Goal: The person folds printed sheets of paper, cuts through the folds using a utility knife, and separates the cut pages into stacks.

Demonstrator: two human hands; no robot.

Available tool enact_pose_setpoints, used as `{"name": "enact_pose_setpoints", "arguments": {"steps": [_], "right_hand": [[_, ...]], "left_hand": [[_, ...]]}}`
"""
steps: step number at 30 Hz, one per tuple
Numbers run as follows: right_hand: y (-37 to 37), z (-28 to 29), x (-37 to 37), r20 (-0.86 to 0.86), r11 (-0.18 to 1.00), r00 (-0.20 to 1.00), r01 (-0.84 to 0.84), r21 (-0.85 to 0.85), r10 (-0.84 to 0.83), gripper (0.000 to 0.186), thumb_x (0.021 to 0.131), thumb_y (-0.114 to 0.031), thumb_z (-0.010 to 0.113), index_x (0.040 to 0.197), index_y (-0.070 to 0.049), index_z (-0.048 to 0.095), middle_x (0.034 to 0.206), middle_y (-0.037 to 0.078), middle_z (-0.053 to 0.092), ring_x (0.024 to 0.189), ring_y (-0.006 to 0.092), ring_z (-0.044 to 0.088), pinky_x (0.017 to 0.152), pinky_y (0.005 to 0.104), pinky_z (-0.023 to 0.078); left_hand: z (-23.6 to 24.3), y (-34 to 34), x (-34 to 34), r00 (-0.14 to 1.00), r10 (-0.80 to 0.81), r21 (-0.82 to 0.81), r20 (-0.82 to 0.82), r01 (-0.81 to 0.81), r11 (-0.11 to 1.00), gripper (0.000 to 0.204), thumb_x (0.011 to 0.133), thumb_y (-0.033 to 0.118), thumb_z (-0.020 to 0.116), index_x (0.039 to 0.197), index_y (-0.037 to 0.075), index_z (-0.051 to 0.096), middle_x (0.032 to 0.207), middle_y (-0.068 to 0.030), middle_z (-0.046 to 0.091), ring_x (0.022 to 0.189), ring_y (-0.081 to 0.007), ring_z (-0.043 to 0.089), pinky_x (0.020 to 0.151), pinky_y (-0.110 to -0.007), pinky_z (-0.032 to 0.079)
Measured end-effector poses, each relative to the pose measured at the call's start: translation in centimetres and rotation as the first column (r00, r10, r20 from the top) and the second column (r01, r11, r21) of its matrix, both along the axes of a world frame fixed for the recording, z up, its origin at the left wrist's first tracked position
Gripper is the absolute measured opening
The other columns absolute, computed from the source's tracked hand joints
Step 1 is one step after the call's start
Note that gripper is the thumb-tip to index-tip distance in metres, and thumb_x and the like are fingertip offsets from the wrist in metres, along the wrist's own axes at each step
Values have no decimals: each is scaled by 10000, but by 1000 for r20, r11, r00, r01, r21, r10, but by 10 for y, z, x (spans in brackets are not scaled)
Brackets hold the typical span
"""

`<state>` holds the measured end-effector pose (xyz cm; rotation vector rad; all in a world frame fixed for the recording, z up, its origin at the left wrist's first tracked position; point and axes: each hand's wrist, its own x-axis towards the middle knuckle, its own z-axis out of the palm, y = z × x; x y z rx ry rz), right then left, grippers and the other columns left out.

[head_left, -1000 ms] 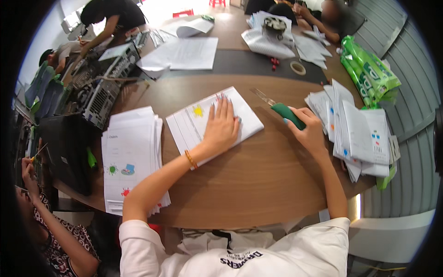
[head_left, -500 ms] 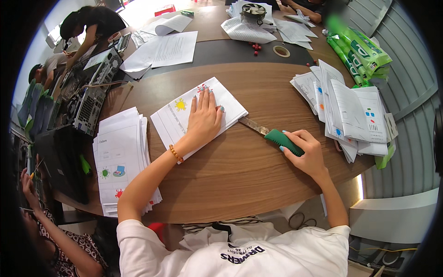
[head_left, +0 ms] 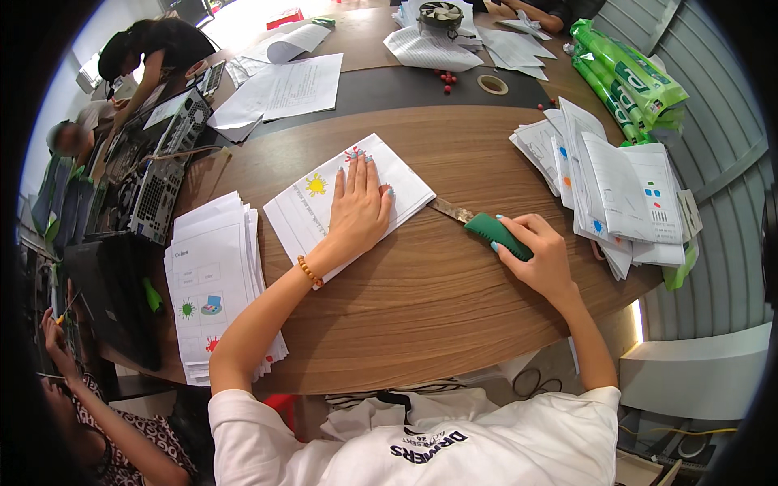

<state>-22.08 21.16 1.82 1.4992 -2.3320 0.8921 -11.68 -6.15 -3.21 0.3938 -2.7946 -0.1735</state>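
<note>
Observed from beside the bench (head_left: 389, 332): a folded worksheet (head_left: 403, 193) lies aslant on the bench top, taken here as the landmark. The left hand (head_left: 356, 212) rests palm down upon it, the long fingers (head_left: 357, 174) laid flat and nearly together, the thumb set apart towards the sheet's right edge. To the right of the folded worksheet, the right hand (head_left: 536, 257) grips a green-handled knife (head_left: 493, 232), thumb and fingers closed round the handle. Its stained blade (head_left: 450, 211) meets the worksheet's right corner; whether the tip sits under the paper or between its layers cannot be told. A stack of printed worksheets (head_left: 217, 263) stands left of the landmark, a heap of folded papers (head_left: 624, 194) well to its right, and a tape roll (head_left: 492, 84) beyond it.

Hazards, in my judgement: the blade line points towards the left thumb, so a slip or hard push could cut it. A dull or rough edge could tear the fold. Weak pressure from the flat palm could let the sheet skid or turn.
</note>
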Motion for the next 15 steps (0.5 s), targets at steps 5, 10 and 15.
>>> {"name": "enact_pose_setpoints", "arguments": {"steps": [5, 10, 15], "right_hand": [[-5, 0, -16, 37, 999, 999, -32, 17, 32, 373, 705, -153, 701, 1062, -62, 638, 864, 80, 595, 753, 212, 596, 611, 310, 499], [-18, -4, -26, -4, 999, 999, -39, 28, 39, 366, 722, -172, 698, 1067, -69, 637, 871, 75, 596, 765, 212, 599, 630, 306, 502], [-64, -9, -49, -55, 997, 995, -81, 3, 81, 349, 734, -202, 693, 1056, -82, 640, 868, 60, 596, 765, 217, 599, 639, 315, 503]], "left_hand": [[-3, 0, 1, 999, -17, -32, -50, 15, 999, 574, 917, 278, 344, 1302, -143, 288, 1390, -301, 255, 1332, -379, 209, 1079, -490, 139], [1, 1, 2, 1000, -6, -15, -22, 6, 1000, 564, 927, 275, 321, 1308, -138, 274, 1398, -296, 242, 1343, -370, 181, 1086, -480, 126], [3, 1, 1, 1000, 7, -2, 11, -7, 1000, 556, 937, 275, 305, 1315, -131, 262, 1406, -290, 229, 1349, -365, 167, 1092, -473, 116]]}}
